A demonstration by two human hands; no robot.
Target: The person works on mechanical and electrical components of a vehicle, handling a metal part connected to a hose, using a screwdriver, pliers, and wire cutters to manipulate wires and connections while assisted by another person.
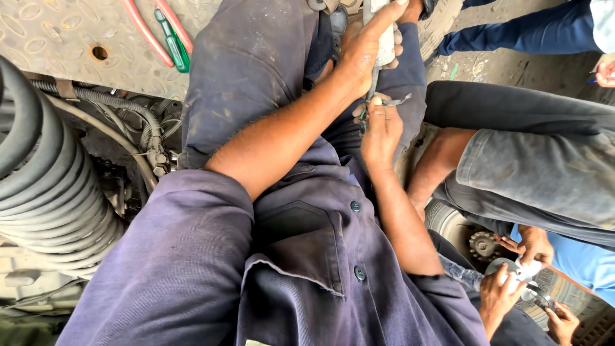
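My left hand [367,45] is wrapped around a grey metal cylinder [385,40] held upright over my lap. Just below it, my right hand [380,131] pinches a thin metal strip or wire [396,100] that comes off the cylinder's lower end. A thin rod runs down from the cylinder between the two hands. Both hands are close together above my dark blue work trousers. The cylinder's top is cut off by the frame edge.
A thick black ribbed hose [45,192] coils at the left beside thinner corrugated hoses [122,106]. A green-handled screwdriver [173,41] and red-handled pliers [146,31] lie on a metal plate. Other people's arm [435,163] and hands [525,266] work near a wheel hub [482,245] at right.
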